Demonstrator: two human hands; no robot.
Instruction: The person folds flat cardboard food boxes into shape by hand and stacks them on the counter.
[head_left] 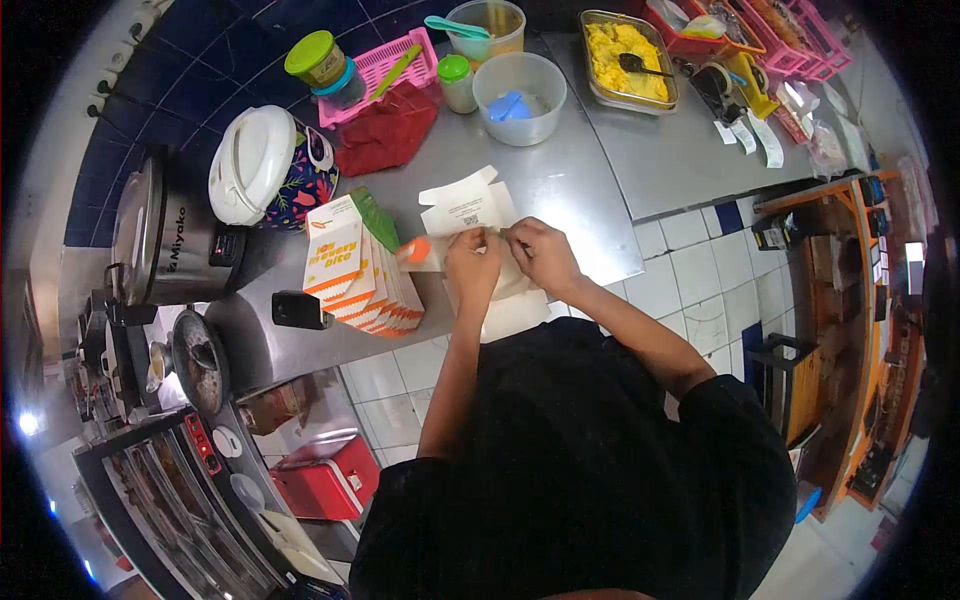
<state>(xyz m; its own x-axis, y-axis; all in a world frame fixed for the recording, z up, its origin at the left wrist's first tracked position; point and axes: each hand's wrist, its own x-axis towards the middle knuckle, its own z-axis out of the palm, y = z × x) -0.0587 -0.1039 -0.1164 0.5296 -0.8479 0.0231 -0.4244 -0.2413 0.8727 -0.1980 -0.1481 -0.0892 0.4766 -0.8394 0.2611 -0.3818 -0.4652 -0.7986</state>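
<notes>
You handled a pale carton (pixel 464 210)
Your left hand (pixel 472 266) and right hand (pixel 543 256) pinched it; printed boxes (pixel 340 252) stood left.

Your carton blank (pixel 462 212): matt paperboard, smooth. Your counter (pixel 588 200): metal, soft sheen. Your T-shirt (pixel 600 430): matt cloth. Miyako cooker (pixel 187 270): glossy metal. Red cloth (pixel 388 132): matt, wrinkled. Round tub (pixel 522 132): translucent plastic.

Both hands (pixel 472 264), fingers curled, on unfolded white carton (pixel 462 207); printed boxes (pixel 366 275) stacked beside.
</notes>
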